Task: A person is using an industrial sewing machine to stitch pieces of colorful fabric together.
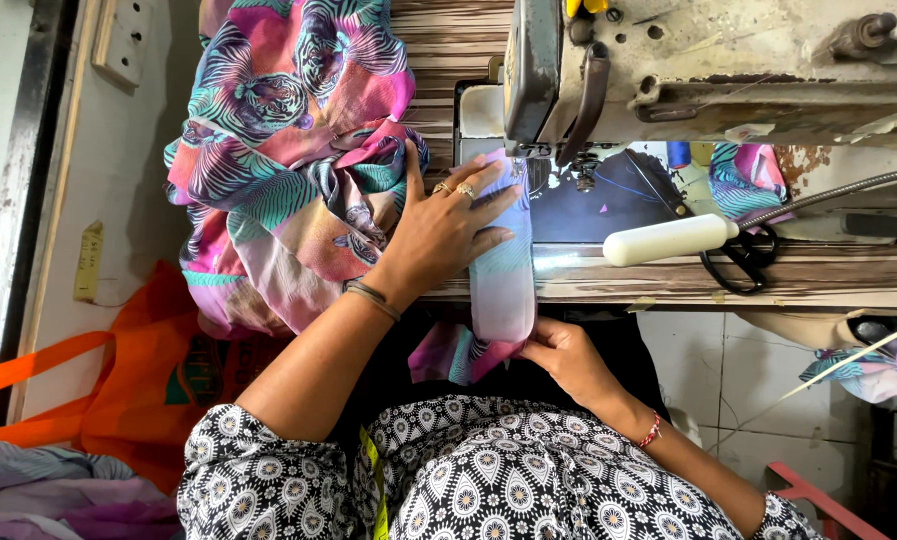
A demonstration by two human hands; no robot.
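A narrow strip of pink, lilac and teal fabric (504, 275) runs from under the sewing machine's presser foot (521, 160) down over the table's front edge. My left hand (439, 232), wearing rings and wrist bangles, lies flat with spread fingers on the strip and on the bunched patterned cloth (289, 160) to its left. My right hand (566, 358) pinches the strip's lower end below the table edge, near my lap.
The worn sewing machine (709, 70) fills the upper right. A white tube lamp (669, 240) and black scissors (739, 262) lie on the wood-grain table (819, 270). An orange bag (139, 390) sits on the floor at left, more cloth at far right (874, 370).
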